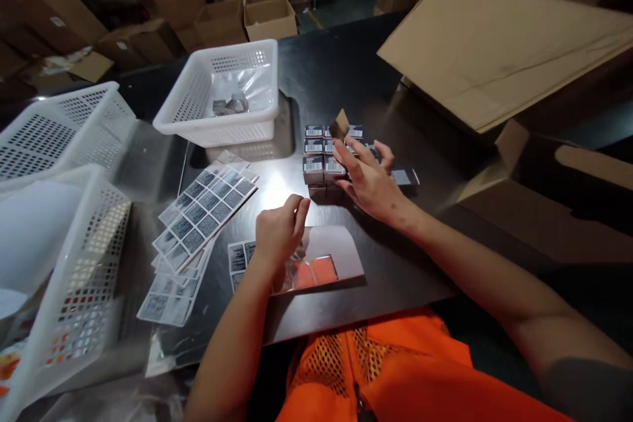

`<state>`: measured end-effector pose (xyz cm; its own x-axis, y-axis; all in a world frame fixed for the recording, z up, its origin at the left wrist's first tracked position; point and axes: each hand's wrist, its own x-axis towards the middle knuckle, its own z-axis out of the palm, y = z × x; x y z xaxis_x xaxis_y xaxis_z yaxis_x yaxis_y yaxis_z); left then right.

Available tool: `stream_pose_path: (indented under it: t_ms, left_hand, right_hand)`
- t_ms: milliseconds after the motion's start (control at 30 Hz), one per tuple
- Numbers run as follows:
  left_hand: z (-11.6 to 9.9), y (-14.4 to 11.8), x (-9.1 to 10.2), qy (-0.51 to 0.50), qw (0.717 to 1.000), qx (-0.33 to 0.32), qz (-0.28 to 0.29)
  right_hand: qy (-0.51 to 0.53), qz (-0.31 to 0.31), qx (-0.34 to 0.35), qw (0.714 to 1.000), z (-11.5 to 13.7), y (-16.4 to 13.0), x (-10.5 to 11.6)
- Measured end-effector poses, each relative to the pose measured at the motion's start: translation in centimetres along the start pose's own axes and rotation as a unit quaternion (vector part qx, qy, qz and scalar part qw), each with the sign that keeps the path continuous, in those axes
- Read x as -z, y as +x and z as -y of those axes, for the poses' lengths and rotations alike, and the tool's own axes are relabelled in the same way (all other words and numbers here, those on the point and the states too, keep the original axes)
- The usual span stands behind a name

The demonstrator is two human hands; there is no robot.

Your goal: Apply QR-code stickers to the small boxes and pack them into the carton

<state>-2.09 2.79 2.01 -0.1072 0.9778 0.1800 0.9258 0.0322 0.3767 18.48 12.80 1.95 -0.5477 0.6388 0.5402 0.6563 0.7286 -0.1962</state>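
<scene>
My right hand (368, 178) lies on a cluster of small barcoded boxes (316, 157) in the middle of the black table (395, 264), fingers spread over them; one box's brown flap (339, 124) stands up by the fingertips. My left hand (279, 231) is curled over a label sheet (321, 257) whose backing is partly peeled, showing orange patches. Its fingers are pinched together; what they hold is too small to see. A sheet of barcode labels (205, 208) lies to the left of that hand.
A white basket (222, 95) with a plastic bag and small items stands behind the labels. Two more white baskets (59, 231) crowd the left edge. A large cardboard carton (494, 46) with open flaps fills the right. Cartons stand on the floor beyond.
</scene>
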Motion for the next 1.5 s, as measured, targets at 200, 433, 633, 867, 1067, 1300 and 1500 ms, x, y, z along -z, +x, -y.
stream_pose_path:
  t_ms: [200, 433, 633, 867, 1067, 1300, 1500]
  left_hand:
    - [-0.7, -0.3, 1.1, -0.284, 0.956, 0.036, 0.07]
    - [-1.1, -0.8, 0.7, -0.384, 0.922, -0.009, 0.043]
    - [-1.1, -1.2, -1.0, -0.282, 0.952, -0.094, -0.069]
    - [-1.2, -1.8, -1.6, -0.232, 0.964, -0.123, -0.05]
    - [-1.6, -2.0, -1.5, -0.216, 0.969, -0.104, -0.054]
    - [-1.7, -2.2, -1.7, -0.21, 0.97, -0.106, -0.067]
    - [-1.7, -2.2, -1.6, -0.203, 0.969, -0.118, -0.08]
  right_hand:
    - [0.074, -0.093, 0.087, 0.989, 1.5, -3.8, 1.1]
    - [0.255, -0.135, 0.192, 0.938, 2.2, -4.2, 3.0]
    - [0.527, -0.169, -0.076, 0.829, 1.9, -3.6, 4.7]
    - [0.623, 0.09, -0.307, 0.714, 2.7, -3.7, 4.7]
    - [0.625, 0.095, -0.353, 0.69, 3.0, -3.6, 4.4]
    - [0.614, 0.092, -0.355, 0.699, 3.2, -3.6, 4.4]
    - [0.611, 0.084, -0.359, 0.7, 3.4, -3.6, 4.3]
